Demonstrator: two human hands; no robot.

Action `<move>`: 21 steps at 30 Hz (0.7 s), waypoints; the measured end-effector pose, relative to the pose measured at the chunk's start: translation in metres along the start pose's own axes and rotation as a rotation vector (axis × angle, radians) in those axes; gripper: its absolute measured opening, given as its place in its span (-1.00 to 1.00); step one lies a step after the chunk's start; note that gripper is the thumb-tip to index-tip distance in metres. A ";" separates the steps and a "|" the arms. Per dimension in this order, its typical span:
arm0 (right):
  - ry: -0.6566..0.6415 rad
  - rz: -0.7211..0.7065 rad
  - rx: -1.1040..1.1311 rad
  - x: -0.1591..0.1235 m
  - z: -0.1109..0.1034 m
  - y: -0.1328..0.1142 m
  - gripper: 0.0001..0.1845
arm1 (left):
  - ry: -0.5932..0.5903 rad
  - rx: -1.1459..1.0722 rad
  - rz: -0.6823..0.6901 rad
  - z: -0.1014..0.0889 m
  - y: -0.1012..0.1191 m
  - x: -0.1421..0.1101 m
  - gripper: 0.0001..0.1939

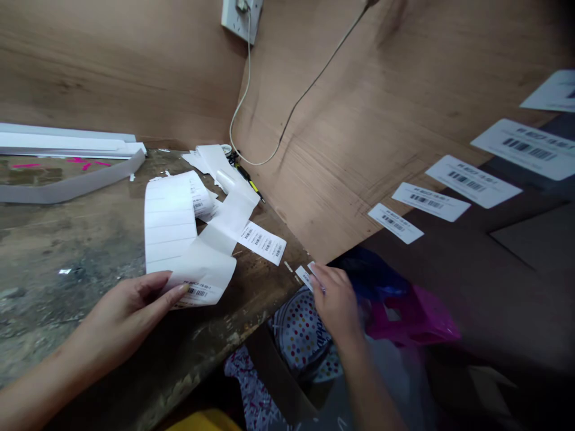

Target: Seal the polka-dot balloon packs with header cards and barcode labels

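My left hand (130, 311) pinches the near end of a long white label strip (193, 239) that lies curled on the worn wooden worktop (67, 257); a barcode label shows right by my fingertips. My right hand (335, 302) is at the worktop's right edge, fingers closed on a small white barcode label (305, 276). One loose barcode label (263, 242) lies on the bench between the strip and my right hand.
Several barcode labels (431, 202) are stuck in a row on the slanted wooden panel at right. A socket (241, 18) with a white cable hangs at the back corner. A pen (249, 179) lies by the wall. Grey strips (67, 161) lie far left. Bags (395, 305) sit below the bench.
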State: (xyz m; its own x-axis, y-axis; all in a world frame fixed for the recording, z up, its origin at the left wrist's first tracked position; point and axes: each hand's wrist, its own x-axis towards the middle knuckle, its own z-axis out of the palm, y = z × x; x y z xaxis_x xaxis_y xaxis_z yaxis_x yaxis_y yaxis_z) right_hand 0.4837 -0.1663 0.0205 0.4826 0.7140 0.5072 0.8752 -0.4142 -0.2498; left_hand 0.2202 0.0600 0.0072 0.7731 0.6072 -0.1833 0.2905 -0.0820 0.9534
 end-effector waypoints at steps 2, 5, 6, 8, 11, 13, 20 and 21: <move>0.117 0.128 0.057 0.001 0.000 -0.025 -0.68 | 0.018 -0.038 0.004 0.003 0.003 -0.002 -0.57; -0.043 0.345 0.565 0.001 0.020 -0.083 -0.59 | 0.008 -0.144 0.032 0.010 0.009 -0.005 -0.60; -0.160 0.383 0.791 0.002 0.030 -0.103 -0.51 | 0.000 -0.188 0.046 0.012 0.011 -0.006 -0.61; -0.240 0.416 1.109 0.003 0.050 -0.140 -0.41 | -0.023 -0.263 0.070 0.013 0.014 -0.008 -0.64; -0.174 0.498 1.303 0.011 0.071 -0.166 -0.41 | -0.087 -0.252 0.096 0.007 0.017 -0.010 -0.68; -0.216 0.511 1.313 0.021 0.076 -0.163 -0.44 | -0.111 -0.201 0.107 0.001 0.017 -0.011 -0.72; 0.219 -0.115 0.398 0.031 0.055 -0.142 -0.74 | -0.052 -0.301 0.090 -0.003 0.013 -0.007 -0.73; 0.158 -0.233 0.377 0.029 0.053 -0.145 -0.75 | -0.055 -0.316 0.084 -0.002 0.012 -0.006 -0.74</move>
State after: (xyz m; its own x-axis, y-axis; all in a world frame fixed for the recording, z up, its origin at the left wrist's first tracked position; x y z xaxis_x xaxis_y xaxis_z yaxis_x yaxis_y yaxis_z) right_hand 0.3723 -0.0558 0.0274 0.2871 0.6569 0.6972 0.9242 0.0016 -0.3820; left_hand 0.2177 0.0571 0.0202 0.8186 0.5646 -0.1052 0.0414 0.1247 0.9913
